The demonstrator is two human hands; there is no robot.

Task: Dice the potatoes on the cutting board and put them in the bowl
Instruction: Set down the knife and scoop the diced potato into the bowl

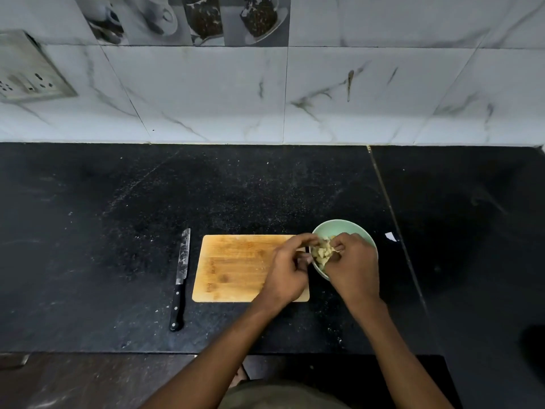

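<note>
A pale green bowl (pixel 339 225) stands just right of the wooden cutting board (pixel 233 267) and holds pale diced potato pieces (pixel 321 253). My left hand (pixel 287 268) hovers over the board's right end with curled fingers reaching the bowl's left rim. My right hand (pixel 352 267) is over the bowl, its fingers curled down among the potato pieces. Whether either hand holds pieces is hidden by the fingers. No potato lies on the visible part of the board.
A black-handled knife (pixel 180 278) lies on the dark counter left of the board, blade pointing away. A small white scrap (pixel 390 236) sits right of the bowl. The tiled wall rises behind, with a socket plate (pixel 29 69) at the upper left.
</note>
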